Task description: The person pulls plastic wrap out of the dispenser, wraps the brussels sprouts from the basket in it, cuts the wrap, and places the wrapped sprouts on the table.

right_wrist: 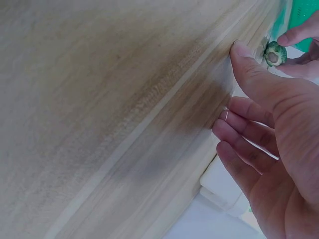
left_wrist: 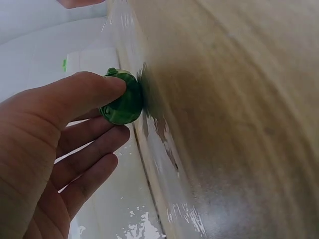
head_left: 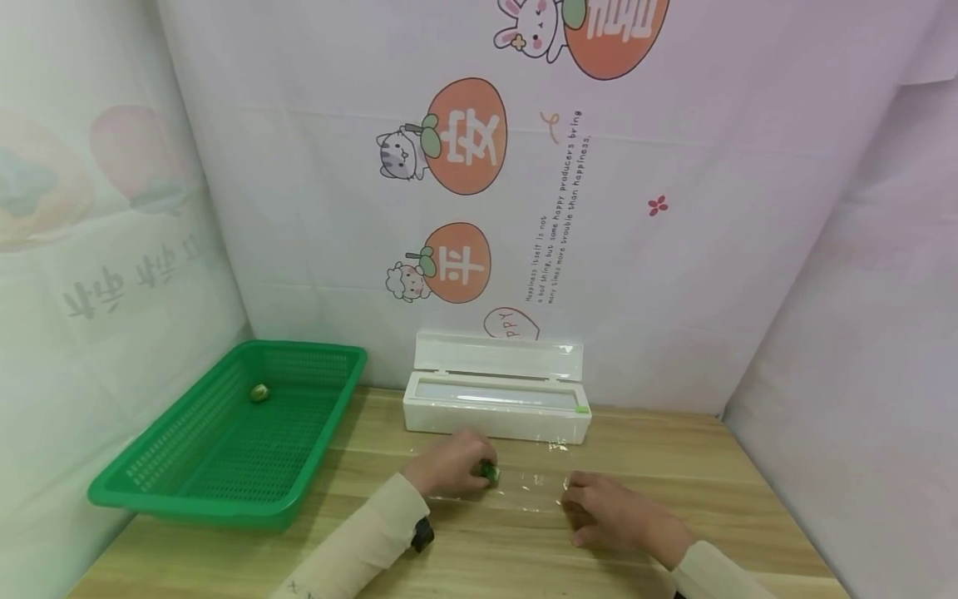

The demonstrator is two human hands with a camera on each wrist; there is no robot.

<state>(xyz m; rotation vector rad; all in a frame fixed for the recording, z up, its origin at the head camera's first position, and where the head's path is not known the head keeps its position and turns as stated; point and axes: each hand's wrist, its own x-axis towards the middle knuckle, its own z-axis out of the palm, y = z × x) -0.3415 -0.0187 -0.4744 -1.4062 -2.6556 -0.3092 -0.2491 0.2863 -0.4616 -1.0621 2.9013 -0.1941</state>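
My left hand (head_left: 455, 462) pinches a small Brussels sprout (left_wrist: 122, 97) between thumb and fingers. The sprout touches clear cling film (head_left: 524, 489) spread on the wooden table, and its pale stem end (right_wrist: 273, 58) shows in the right wrist view. At the film's right edge, my right hand (head_left: 614, 509) rests with its fingertips on the surface. Its thumb (right_wrist: 244, 55) stands apart from the loosely bent fingers, with no object between them. Behind both hands is a white cling film dispenser box (head_left: 494, 420), its lid (head_left: 497, 358) raised.
On the left stands a green plastic basket (head_left: 307, 466) with one Brussels sprout (head_left: 259, 393) inside. White printed cloth (head_left: 337, 208) hangs at the back and along both sides of the table (head_left: 674, 449).
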